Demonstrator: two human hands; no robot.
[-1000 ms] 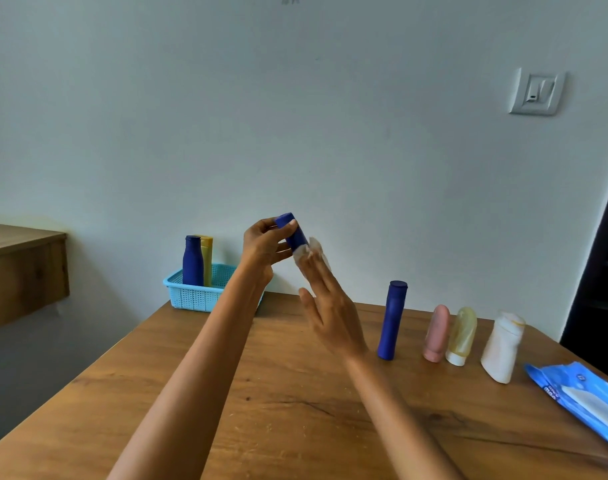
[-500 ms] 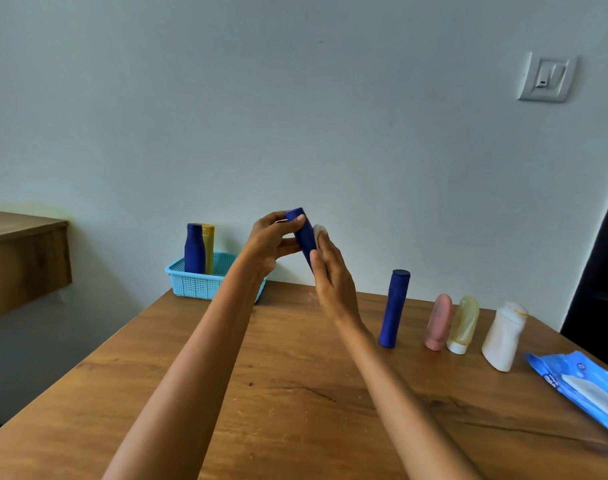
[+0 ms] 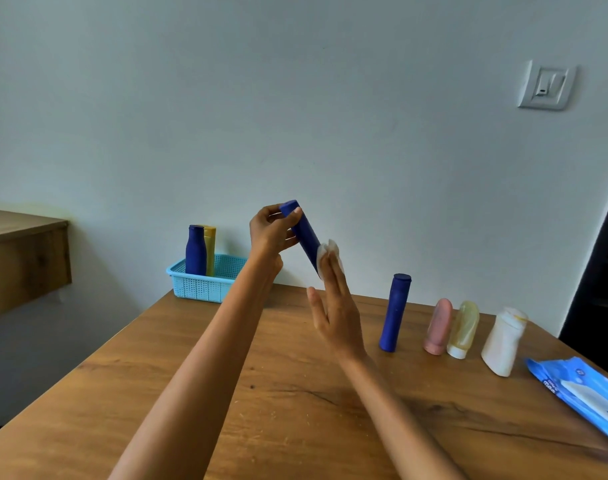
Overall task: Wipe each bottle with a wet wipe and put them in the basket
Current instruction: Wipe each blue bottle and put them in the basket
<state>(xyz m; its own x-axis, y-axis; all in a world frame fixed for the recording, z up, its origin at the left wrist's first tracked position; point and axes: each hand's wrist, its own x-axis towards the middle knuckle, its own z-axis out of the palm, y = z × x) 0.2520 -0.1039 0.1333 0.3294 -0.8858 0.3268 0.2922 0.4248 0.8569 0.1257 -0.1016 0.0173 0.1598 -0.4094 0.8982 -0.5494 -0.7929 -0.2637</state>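
wipes pack (image 3: 586, 396) cut off right, label unreadable

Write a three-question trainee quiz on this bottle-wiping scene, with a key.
1. True or false: the left hand grips the tilted blue bottle near its cap.
2. How many bottles stand in the basket?
3. The right hand's fingers press what against the bottle? A) sponge B) wet wipe C) brush

Key: 1 true; 2 two; 3 B

Hands (image 3: 273, 233) wipe tilted blue bottle (image 3: 304, 235) above table (image 3: 295, 393)
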